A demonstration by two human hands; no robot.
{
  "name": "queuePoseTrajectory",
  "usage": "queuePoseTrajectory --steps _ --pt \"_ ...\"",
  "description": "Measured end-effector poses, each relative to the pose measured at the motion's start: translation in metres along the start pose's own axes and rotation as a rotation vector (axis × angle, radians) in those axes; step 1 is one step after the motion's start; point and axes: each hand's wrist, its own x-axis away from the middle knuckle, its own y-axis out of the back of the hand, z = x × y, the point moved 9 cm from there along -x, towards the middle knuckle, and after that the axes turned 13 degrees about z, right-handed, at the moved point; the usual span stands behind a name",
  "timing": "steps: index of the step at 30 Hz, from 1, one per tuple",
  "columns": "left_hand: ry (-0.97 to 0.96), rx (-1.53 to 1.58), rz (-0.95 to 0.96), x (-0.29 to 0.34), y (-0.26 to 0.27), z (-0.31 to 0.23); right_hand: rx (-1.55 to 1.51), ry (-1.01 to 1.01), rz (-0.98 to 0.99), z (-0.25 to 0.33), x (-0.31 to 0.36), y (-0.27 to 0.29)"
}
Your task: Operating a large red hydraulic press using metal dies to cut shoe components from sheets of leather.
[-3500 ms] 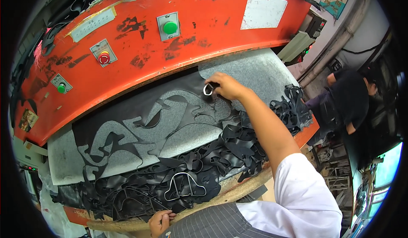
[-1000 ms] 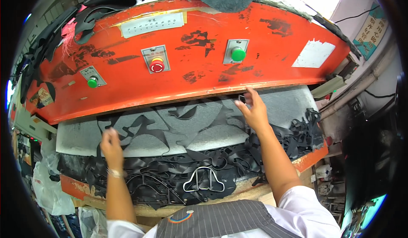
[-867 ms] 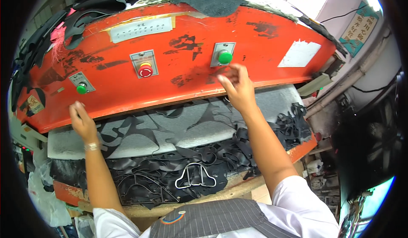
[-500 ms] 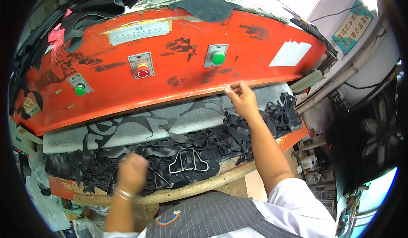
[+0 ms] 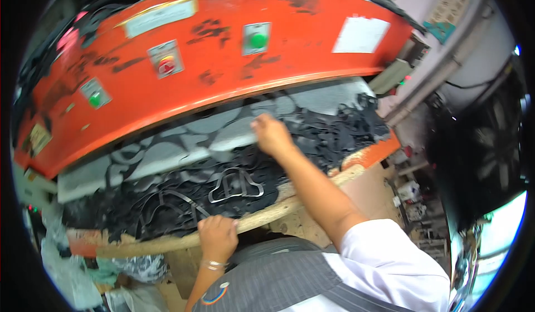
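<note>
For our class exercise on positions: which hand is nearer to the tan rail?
Left. The left hand rests on the tan rail; the right hand is beyond it, near the pale board.

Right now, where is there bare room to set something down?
The pale board looks bare at both ends, between the red beam and black scraps. Crowded: the front ledge, under scraps and two metal frames.

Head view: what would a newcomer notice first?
Probably the orange-red machine front across the top, with a red button between two green ones. Then the heap of black scraps below it, topped by a silvery metal frame. At lower centre, the left hand rests on the wooden rail.
</note>
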Motion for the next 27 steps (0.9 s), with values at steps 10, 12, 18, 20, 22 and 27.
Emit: queuePoseTrajectory --steps 10,12,18,20,22,27 --pt "-0.043 0.055 -0.002 -0.004 -0.02 -0.038 0.252 -0.382 -0.116 -0.077 -0.061 0.086" --pt "-0.098 0.057 -0.005 -0.001 -0.027 -0.043 0.34 -0.386 -0.115 -0.08 -0.072 0.079" --pt "-0.011 0.115 -0.026 0.019 -0.022 -0.04 0.44 -0.244 -0.109 -0.095 -0.096 0.08" --pt "-0.07 0.225 -0.044 -0.004 -0.027 -0.051 0.349 0.056 -0.368 -0.177 -0.107 0.162" --pt "0.017 0.289 -0.088 0.002 -0.028 -0.045 -0.406 -0.083 -0.283 -0.195 -0.088 0.163" --pt "0.342 1.119 -0.189 -0.001 -0.035 -0.026 -0.593 0.137 0.126 -0.049 0.049 0.128"
